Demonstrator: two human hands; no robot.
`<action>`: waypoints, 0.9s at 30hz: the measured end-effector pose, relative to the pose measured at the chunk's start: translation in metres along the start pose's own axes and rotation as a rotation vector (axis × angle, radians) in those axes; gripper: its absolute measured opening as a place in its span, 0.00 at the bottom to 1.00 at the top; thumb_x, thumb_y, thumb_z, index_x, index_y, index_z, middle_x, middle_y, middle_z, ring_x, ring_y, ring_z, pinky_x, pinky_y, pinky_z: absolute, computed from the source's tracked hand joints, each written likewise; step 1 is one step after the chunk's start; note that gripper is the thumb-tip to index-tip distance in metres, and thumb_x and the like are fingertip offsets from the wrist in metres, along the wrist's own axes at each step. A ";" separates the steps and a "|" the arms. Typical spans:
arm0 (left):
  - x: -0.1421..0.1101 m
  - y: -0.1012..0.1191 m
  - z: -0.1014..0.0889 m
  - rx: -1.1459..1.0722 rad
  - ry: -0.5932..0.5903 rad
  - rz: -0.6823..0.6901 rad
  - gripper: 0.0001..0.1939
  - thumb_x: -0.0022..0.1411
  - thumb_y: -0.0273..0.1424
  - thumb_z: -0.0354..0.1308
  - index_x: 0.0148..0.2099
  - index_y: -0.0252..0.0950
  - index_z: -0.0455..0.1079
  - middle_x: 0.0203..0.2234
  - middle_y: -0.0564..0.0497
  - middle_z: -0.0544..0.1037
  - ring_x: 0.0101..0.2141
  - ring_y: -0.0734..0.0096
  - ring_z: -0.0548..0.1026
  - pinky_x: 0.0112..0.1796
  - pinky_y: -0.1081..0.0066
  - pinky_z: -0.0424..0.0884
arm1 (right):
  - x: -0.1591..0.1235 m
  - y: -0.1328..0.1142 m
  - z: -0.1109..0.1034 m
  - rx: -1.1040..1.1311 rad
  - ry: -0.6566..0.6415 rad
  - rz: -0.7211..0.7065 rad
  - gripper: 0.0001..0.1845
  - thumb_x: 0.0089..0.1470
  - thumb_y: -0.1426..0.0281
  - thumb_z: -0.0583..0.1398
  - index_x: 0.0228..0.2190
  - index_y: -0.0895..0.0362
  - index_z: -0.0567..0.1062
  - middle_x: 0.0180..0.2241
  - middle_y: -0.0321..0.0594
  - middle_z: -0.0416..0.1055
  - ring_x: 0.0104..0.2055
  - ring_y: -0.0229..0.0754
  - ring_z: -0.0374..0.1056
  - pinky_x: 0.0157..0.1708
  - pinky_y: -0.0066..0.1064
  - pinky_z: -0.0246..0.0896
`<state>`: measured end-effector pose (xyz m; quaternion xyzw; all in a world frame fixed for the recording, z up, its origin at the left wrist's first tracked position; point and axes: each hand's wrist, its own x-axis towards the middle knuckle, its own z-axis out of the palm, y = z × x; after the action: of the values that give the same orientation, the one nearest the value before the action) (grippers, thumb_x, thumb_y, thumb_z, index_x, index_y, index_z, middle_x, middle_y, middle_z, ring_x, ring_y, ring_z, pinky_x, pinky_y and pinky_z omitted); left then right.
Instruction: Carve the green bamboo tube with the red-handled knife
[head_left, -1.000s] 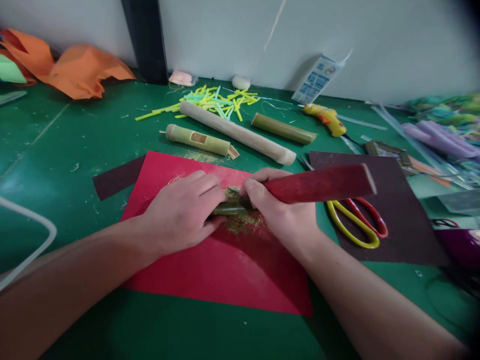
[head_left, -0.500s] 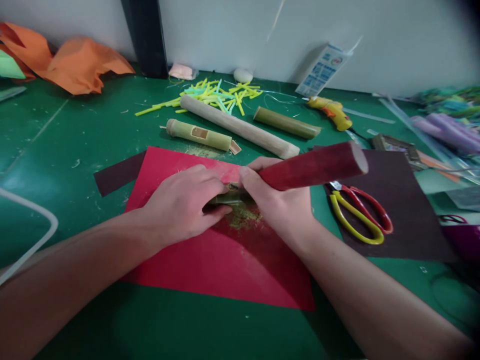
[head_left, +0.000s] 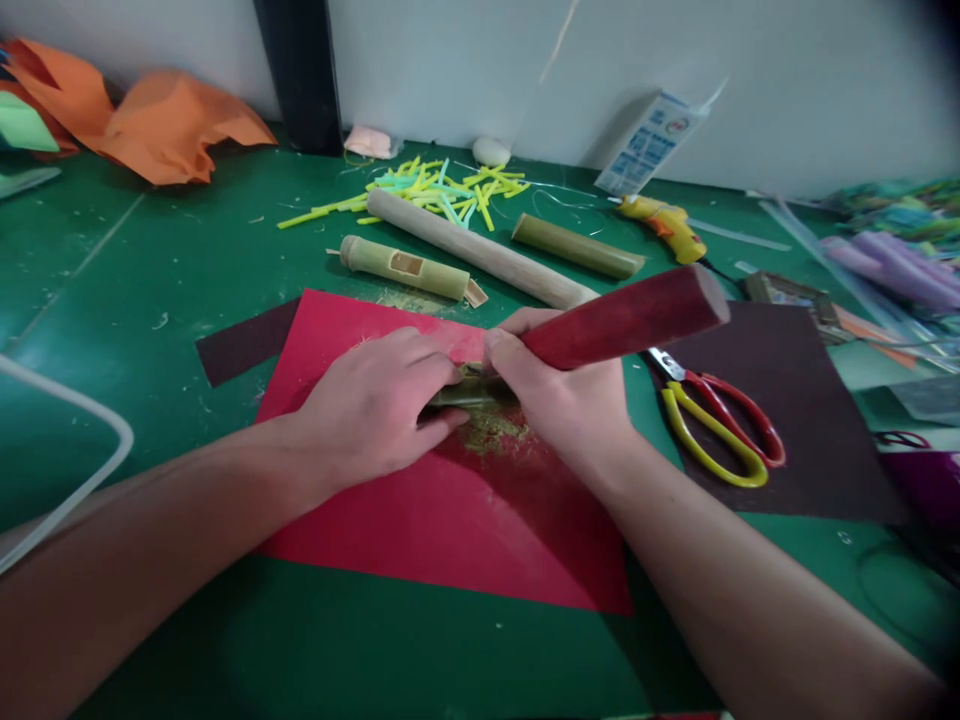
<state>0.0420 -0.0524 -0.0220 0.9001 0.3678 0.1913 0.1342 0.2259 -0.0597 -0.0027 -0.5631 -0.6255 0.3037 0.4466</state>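
The green bamboo tube [head_left: 480, 392] lies crosswise over the red sheet [head_left: 450, 530], long axis running left to right: left hand [head_left: 379, 400] nearer, pinching its left part, right hand [head_left: 570, 400] wrapped round the red handle [head_left: 637, 315], tube contact there hidden

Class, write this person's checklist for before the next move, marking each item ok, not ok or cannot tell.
1. Left hand grips the green bamboo piece: ok.
2. Right hand grips the red-handled tool: ok.
3. Tool's working end clear of the left hand: cannot tell, too little shows.
4. Red sheet free of debris: not ok, loose shavings lie on it.
5. Scissors out of both hands: ok, lying on the dark sheet.
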 end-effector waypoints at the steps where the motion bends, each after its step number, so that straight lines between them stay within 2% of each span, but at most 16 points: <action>1: 0.000 0.000 0.000 0.002 0.002 0.003 0.11 0.65 0.34 0.60 0.44 0.31 0.76 0.40 0.41 0.79 0.46 0.51 0.77 0.44 0.54 0.76 | 0.000 0.000 0.000 -0.008 0.003 0.007 0.12 0.50 0.72 0.60 0.17 0.55 0.69 0.18 0.32 0.65 0.21 0.33 0.59 0.20 0.28 0.53; 14: 0.000 0.000 0.001 0.003 0.022 0.011 0.11 0.65 0.34 0.60 0.44 0.31 0.76 0.40 0.41 0.79 0.45 0.51 0.77 0.44 0.53 0.76 | 0.001 0.001 0.001 0.027 0.016 0.010 0.12 0.50 0.72 0.60 0.17 0.55 0.69 0.18 0.32 0.66 0.21 0.34 0.60 0.20 0.28 0.54; 27: 0.001 0.000 0.002 -0.029 0.029 0.009 0.09 0.64 0.33 0.60 0.43 0.35 0.75 0.40 0.43 0.79 0.45 0.56 0.77 0.45 0.58 0.75 | 0.001 0.001 0.001 0.023 -0.008 -0.011 0.12 0.49 0.71 0.59 0.16 0.55 0.69 0.16 0.31 0.63 0.20 0.32 0.57 0.20 0.28 0.52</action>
<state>0.0431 -0.0520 -0.0233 0.8968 0.3628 0.2103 0.1412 0.2253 -0.0585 -0.0043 -0.5533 -0.6270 0.3106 0.4520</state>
